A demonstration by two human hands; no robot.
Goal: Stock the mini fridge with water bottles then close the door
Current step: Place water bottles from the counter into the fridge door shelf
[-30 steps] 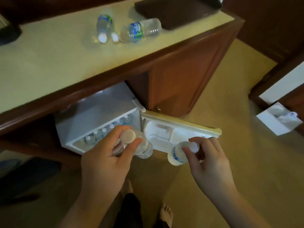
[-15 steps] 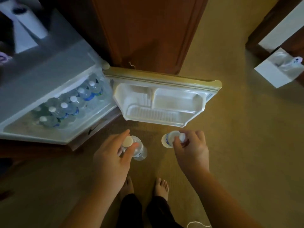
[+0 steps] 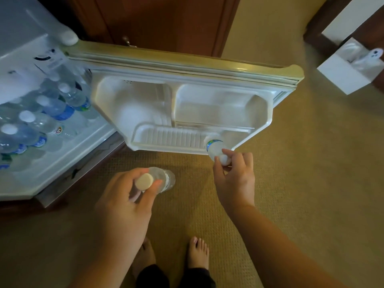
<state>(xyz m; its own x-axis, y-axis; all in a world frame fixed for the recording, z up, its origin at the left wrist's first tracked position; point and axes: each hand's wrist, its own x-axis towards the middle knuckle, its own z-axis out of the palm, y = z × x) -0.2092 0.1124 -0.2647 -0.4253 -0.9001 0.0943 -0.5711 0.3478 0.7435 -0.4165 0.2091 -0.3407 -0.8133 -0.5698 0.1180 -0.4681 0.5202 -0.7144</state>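
Observation:
The white mini fridge (image 3: pixel 62 163) stands open at the left, with several water bottles (image 3: pixel 52 109) upright inside. Its door (image 3: pixel 187 65) swings out toward me, and the ribbed lower door shelf (image 3: pixel 170 139) faces up. My right hand (image 3: pixel 234 179) grips a water bottle (image 3: pixel 214 146) by its white cap, with the bottle's base over the right end of that shelf. My left hand (image 3: pixel 128 204) holds a second water bottle (image 3: pixel 164 178) by its cap, above the carpet in front of the fridge.
A brown wooden cabinet (image 3: pixel 166 23) stands behind the door. A white tissue box (image 3: pixel 349 67) sits on the carpet at the far right, beside dark wood furniture. My bare feet (image 3: pixel 170 254) stand on the tan carpet below my hands.
The view has dropped closer to the fridge. My right hand moved up and right, bringing its bottle to the door shelf. My left hand stays low with its bottle.

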